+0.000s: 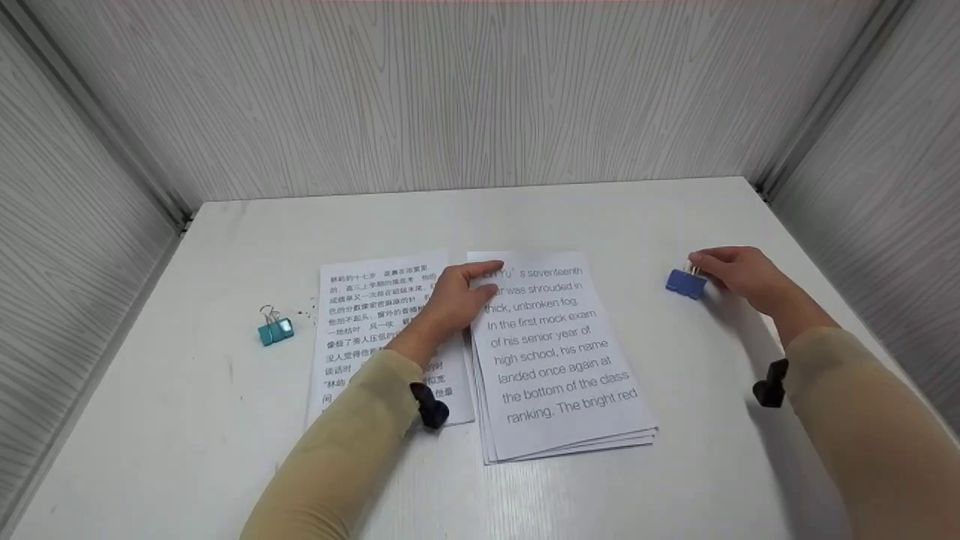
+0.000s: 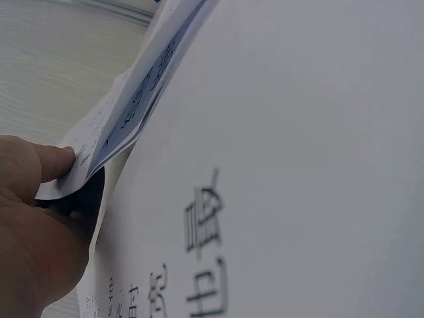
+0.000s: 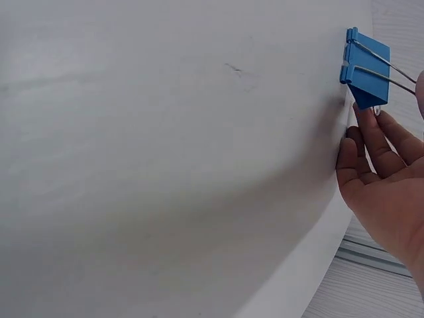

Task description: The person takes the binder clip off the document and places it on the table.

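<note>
My left hand (image 1: 450, 300) grips the upper left edge of a stack of sheets printed in English (image 1: 555, 352), with a fingertip over the top page. In the left wrist view the edge of this stack (image 2: 109, 129) is raised and the hand's lower part is under it. Off to the right, my right hand (image 1: 750, 281) pinches a blue binder clip (image 1: 685, 283) by its wire handles. The right wrist view shows the clip (image 3: 371, 66) with its folded spine facing away from the palm, other fingers curved below it.
Beside the English stack lie sheets printed in Chinese (image 1: 375, 315), partly covered by the left forearm. A teal binder clip (image 1: 276, 330) stands on the white table (image 1: 187, 405) farther left. Wood-grain panels (image 1: 480, 97) enclose the table at the back and sides.
</note>
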The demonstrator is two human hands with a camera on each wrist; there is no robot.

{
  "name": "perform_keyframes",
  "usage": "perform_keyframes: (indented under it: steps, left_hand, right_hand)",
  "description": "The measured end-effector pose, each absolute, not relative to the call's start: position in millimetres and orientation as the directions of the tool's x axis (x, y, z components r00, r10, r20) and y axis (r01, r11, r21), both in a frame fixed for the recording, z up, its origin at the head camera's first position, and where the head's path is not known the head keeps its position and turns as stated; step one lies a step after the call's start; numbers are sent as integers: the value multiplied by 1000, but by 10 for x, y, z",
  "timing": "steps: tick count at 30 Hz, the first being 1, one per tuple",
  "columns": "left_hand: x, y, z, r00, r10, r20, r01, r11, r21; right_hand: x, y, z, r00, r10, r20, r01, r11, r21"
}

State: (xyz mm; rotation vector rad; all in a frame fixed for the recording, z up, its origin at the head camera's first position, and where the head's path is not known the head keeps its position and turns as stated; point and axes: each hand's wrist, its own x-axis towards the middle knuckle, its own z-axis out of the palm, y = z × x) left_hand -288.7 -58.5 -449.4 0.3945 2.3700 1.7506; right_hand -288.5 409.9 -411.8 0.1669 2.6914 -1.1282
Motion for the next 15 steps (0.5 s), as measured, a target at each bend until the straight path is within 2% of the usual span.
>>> perform_keyframes:
  steps: [15]
  left_hand:
    - [-2939,-588,-4421,-957,288,28,131,345,930]
  right_hand:
    - [-2829,4139,-4042,-980,27,-197,154,729,-667]
